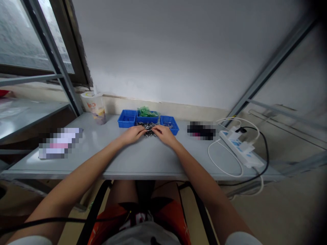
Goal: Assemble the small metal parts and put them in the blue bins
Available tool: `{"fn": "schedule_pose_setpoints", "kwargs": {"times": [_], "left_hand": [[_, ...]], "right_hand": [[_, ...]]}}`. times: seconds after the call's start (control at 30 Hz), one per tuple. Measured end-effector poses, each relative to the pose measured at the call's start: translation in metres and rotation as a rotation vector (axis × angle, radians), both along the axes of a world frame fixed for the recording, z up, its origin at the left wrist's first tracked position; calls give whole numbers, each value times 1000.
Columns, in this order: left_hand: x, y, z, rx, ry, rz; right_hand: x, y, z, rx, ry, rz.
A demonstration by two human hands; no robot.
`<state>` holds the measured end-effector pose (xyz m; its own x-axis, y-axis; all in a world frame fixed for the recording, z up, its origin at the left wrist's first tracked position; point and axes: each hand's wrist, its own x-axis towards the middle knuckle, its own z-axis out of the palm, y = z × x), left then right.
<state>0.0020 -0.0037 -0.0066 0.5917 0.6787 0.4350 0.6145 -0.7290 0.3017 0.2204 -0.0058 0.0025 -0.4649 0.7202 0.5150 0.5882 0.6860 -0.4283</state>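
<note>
Nearest you, your forearms run out over the front edge of the grey table, which gives both wrists a rest for fine work. Your left hand and right hand meet at the pile of small metal pins, fingertips curled down onto it from either side; at this range you can't tell whether either hand has pinched a pin or only touches the heap. The pile lies loose on the table, just in front of three blue bins, so pieces need only a short move to reach them: the left bin, the middle bin holding green plastic parts, and the right bin. Off to the sides, clear of your hands, stand a paper cup and a white power strip with its cables.
</note>
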Motion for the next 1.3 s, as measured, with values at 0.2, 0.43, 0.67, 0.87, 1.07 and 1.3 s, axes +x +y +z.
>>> {"fn": "schedule_pose_setpoints", "kwargs": {"times": [0.2,0.43,0.67,0.87,1.07,1.3], "left_hand": [[-4,4,-4,-59,92,17],[-10,15,-21,32,203,112],[-15,19,-20,61,240,197],[-16,19,-16,10,270,312],[-12,22,-17,17,310,379],[-19,24,-16,33,223,405]], "right_hand": [[39,17,5,139,-25,-315],[67,34,7,150,197,-454],[37,25,1,89,189,-316],[15,17,-8,83,33,-173],[10,14,-9,-10,21,-107],[9,10,-5,-52,-18,-106]]}}
